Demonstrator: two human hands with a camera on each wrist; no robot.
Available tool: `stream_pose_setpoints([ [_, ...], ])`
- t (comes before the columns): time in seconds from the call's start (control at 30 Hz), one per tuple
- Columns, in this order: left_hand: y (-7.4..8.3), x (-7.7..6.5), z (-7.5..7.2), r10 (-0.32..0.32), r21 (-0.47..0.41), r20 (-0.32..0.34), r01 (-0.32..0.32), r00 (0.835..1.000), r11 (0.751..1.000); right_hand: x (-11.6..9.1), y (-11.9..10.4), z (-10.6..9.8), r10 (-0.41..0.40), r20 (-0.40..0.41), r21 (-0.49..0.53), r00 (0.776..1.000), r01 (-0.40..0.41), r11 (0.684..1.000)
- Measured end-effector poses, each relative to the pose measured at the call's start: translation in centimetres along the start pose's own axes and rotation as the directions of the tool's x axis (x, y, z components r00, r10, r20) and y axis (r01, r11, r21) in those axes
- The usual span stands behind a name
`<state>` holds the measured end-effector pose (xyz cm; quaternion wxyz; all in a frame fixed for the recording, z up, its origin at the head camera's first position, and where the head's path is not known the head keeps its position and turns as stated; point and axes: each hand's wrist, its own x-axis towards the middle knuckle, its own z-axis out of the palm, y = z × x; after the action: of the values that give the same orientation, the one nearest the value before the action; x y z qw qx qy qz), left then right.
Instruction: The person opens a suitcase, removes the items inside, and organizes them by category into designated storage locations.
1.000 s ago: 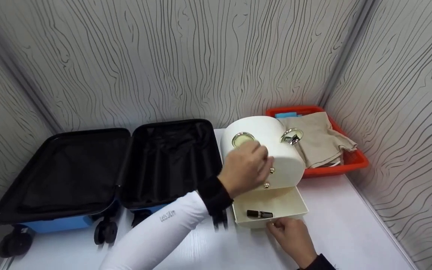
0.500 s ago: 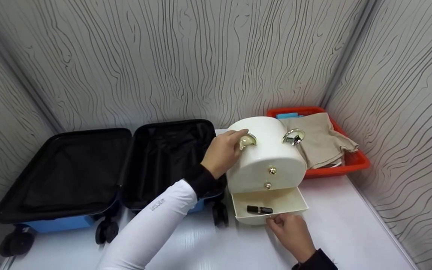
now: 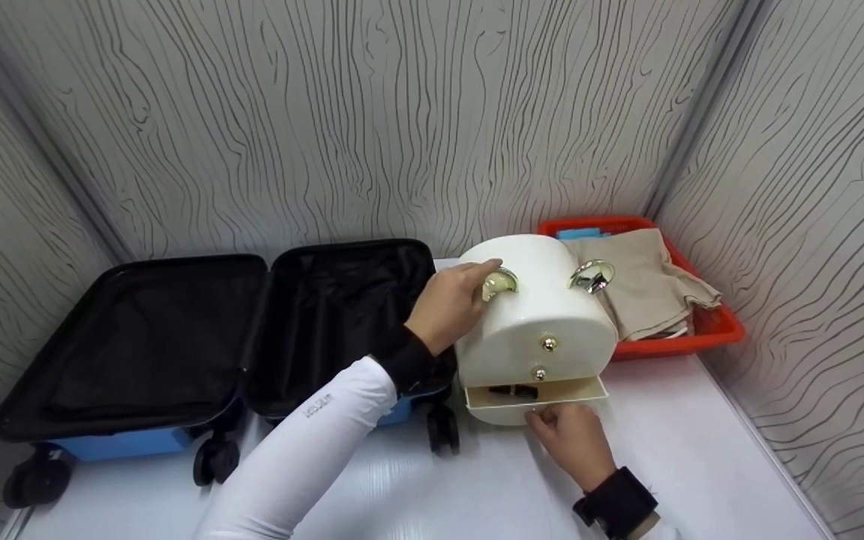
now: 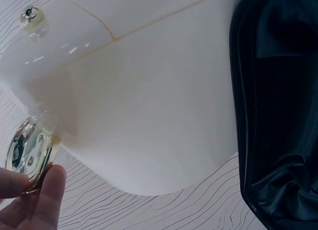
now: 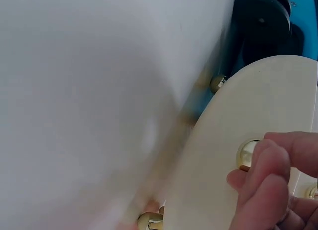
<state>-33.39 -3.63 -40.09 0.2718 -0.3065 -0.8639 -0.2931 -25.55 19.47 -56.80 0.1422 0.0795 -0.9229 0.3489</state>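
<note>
A white rounded storage box (image 3: pixel 541 281) with gold ear-shaped loops and gold knobs stands right of centre. My left hand (image 3: pixel 447 304) pinches its left gold loop (image 4: pixel 32 153) between thumb and fingers. The bottom drawer (image 3: pixel 507 415) is partly pulled out. In the right wrist view, the fingers of my right hand (image 5: pixel 273 183) hold the gold knob (image 5: pixel 247 153) on the drawer front. Inside the drawer lies a small black lipstick-like tube (image 3: pixel 514 391), partly shaded by the box above.
An open suitcase (image 3: pixel 139 345) with black lining, blue shell and black wheels lies to the left, one half close beside the box. Behind the box on the right, a red basket (image 3: pixel 732 330) holds beige cloth (image 3: pixel 634 277) and something light blue. Patterned walls enclose the white table.
My left hand has moved from in front of the box to its left loop and taken hold. My right hand has pushed the drawer partway in, the black tube going with it.
</note>
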Motion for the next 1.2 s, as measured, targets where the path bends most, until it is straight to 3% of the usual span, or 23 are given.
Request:
stream_pose_setpoints([
  [0.6, 0.1, 0.2, -0.2, 0.007, 0.031, 0.04, -0.008, 0.999, 0.999, 2.6, 0.2, 0.8, -0.011, -0.014, -0.025, 1.0, 0.011, 1.0],
  [0.97, -0.2, 0.6, -0.2, 0.008, 0.011, 0.046, -0.009, 0.999, 1.0, 3.5, 0.2, 1.3, 0.027, -0.036, -0.01, 0.999, -0.027, 1.0],
  [1.2, -0.5, 1.0, 0.1, -0.025, -0.054, 0.034, 0.027, 0.999, 0.998, 4.0, 0.5, 1.5, -0.006, -0.074, -0.026, 0.997, 0.004, 1.0],
])
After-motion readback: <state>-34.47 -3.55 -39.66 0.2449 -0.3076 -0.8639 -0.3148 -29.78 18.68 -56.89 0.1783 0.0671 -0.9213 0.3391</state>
